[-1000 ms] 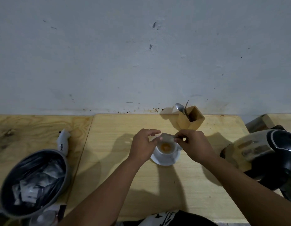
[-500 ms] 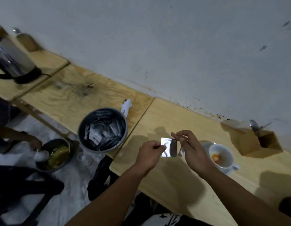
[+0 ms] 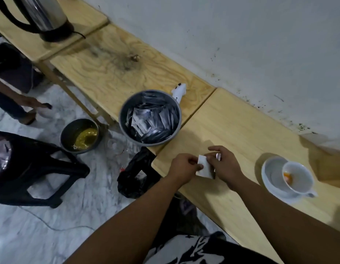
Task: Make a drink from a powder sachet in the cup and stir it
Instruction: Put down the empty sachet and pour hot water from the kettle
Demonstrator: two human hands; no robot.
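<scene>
A small silvery white sachet point(image 3: 204, 166) is pinched between my left hand point(image 3: 183, 167) and my right hand point(image 3: 225, 165), just above the front edge of the wooden table point(image 3: 241, 130). My right hand also holds a torn-off strip point(image 3: 218, 156) of the sachet. To the right, a white cup point(image 3: 297, 177) stands on a white saucer point(image 3: 270, 170). Orange powder point(image 3: 288, 177) lies inside the cup.
A grey pot point(image 3: 150, 117) full of used sachets sits at the table joint, with a white handle point(image 3: 178, 91) behind it. A steel kettle point(image 3: 41, 14) stands far left. On the floor are a bowl of yellow liquid point(image 3: 79, 135), a black stool point(image 3: 31, 168), a black bag point(image 3: 135, 172) and another person's arm point(image 3: 18, 101).
The view has swung left and down. Both hands carried the sachet away from above the cup, leftward toward the table's front edge near the grey pot.
</scene>
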